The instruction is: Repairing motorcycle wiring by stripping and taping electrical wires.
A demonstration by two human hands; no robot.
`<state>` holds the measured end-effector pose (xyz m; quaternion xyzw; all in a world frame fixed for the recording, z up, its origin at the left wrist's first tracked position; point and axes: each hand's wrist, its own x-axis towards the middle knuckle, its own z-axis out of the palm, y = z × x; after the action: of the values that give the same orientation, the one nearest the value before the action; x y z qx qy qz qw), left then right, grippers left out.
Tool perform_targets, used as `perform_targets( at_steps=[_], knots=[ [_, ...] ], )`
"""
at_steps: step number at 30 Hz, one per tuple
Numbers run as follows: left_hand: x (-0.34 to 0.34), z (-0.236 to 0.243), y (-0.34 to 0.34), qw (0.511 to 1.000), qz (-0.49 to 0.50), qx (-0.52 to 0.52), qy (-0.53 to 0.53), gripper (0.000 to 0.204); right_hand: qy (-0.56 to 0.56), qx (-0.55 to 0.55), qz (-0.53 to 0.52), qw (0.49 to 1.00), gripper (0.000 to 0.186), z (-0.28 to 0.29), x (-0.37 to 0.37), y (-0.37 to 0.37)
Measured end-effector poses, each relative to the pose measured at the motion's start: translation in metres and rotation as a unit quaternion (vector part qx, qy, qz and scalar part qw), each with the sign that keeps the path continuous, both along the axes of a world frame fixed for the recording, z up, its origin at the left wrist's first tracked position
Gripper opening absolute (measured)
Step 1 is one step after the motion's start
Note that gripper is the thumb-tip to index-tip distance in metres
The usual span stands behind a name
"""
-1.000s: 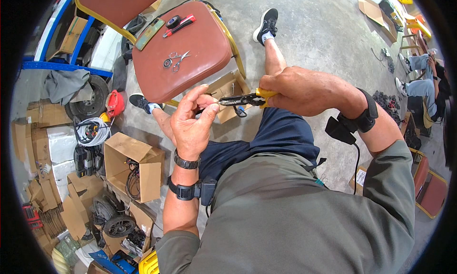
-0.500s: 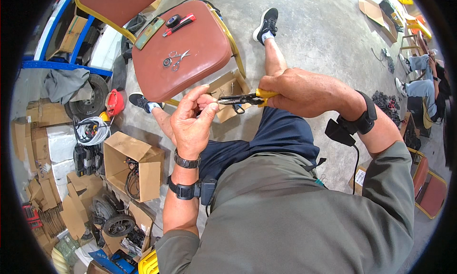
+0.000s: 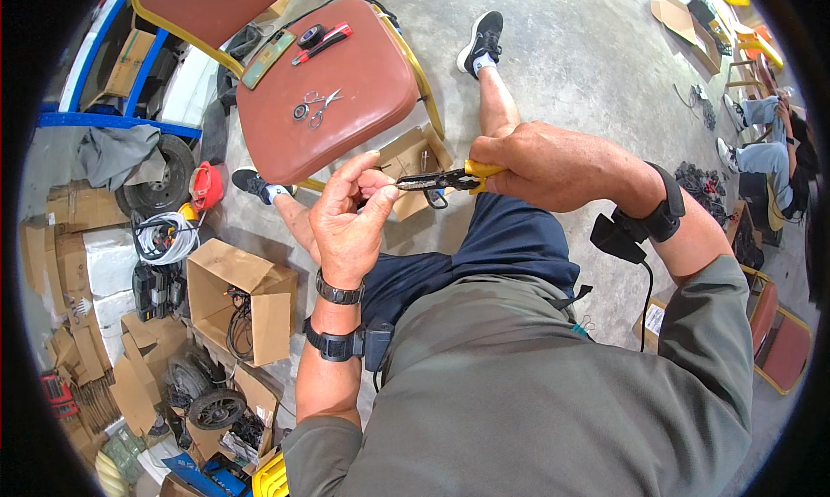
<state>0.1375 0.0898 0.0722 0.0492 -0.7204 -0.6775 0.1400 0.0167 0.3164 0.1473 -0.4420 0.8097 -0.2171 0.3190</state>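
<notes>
My right hand is wrapped round the yellow handles of a pair of pliers, possibly wire strippers, with dark jaws. The jaws point left toward my left hand, whose thumb and fingers are pinched together at the tip. Whatever lies between those fingers is too small to make out. Just below the tool, between me and the chair, an open cardboard box stands on the floor with a few small metal pieces in it.
A brown padded chair ahead carries scissors, a red cutter, a roll of black tape and a phone. Left are a cardboard box of cables, coiled hose and wheels. Another person sits far right.
The view has shifted very slightly. Both hands and the pliers stay almost in place, the jaws still beside my left fingertips.
</notes>
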Motion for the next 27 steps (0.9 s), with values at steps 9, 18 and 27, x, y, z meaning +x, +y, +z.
perform_targets(
  at_steps=[9, 18, 27],
  knots=[
    [0.001, -0.001, -0.001, 1.0, -0.009, 0.005, -0.005, 0.046, 0.007, 0.015, -0.008, 1.0, 0.014, -0.001, 0.002, -0.001],
    [0.003, -0.004, 0.0, 1.0, -0.007, 0.002, -0.001, 0.049, -0.012, 0.006, -0.011, 1.0, 0.012, -0.001, 0.002, 0.0],
    [0.002, 0.008, 0.002, 0.959, -0.012, -0.267, 0.098, 0.043, -0.081, -0.003, 0.004, 0.997, 0.011, -0.002, -0.003, 0.005]
  ],
)
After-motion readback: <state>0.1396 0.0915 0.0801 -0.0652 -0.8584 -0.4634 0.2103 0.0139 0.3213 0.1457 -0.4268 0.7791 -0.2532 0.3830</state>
